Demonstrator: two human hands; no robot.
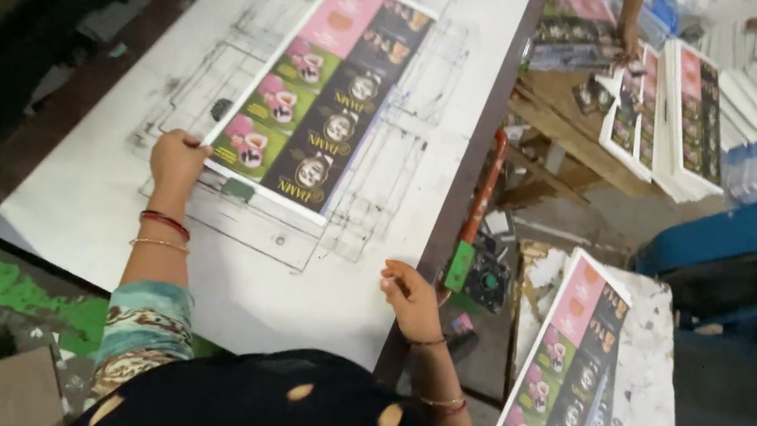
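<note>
Your left hand grips the near corner of the printed sheet on the counter, while your right hand, loosely curled and empty, rests nearer you.

Sheet on board; stack right.

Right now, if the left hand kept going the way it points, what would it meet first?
The left hand already touches the near corner of the printed sheet on the white table; going on, it would slide onto that sheet.
</note>
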